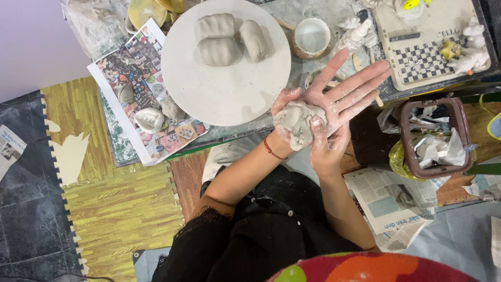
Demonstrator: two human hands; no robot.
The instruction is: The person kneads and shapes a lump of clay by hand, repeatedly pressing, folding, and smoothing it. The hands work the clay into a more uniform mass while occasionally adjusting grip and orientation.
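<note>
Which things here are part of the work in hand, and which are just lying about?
In use: left hand and right hand pressing a clay lump; round board with three shaped clay pieces.

Lying about: water cup, checkered tray, brown bin, newspaper, magazine page.

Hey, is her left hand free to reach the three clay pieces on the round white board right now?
Probably not at once. The left hand lies open, palm up, under a clay lump that the right hand presses into it. The way to the three clay pieces on the round board looks unobstructed.
</note>
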